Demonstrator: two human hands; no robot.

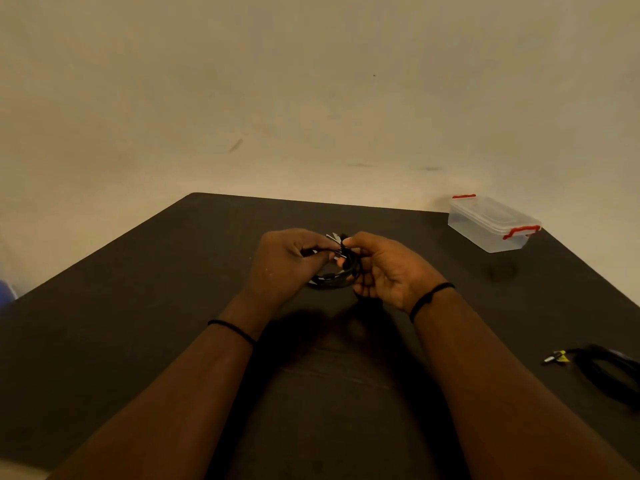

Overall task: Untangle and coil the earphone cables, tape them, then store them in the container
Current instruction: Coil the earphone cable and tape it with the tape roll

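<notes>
Over the middle of the dark table I hold a coiled black earphone cable between both hands. My left hand pinches the coil and a strip of black-and-white striped tape at its top. My right hand grips the coil's right side, thumb and forefinger on the cable. The lower arc of the coil shows between the hands; the rest is hidden by fingers. A clear plastic container with red latches stands closed at the table's far right corner.
A second black cable, coiled, with yellow tape near its plug, lies at the right edge of the dark table. A beige wall rises behind the table. Something blue shows past the left edge.
</notes>
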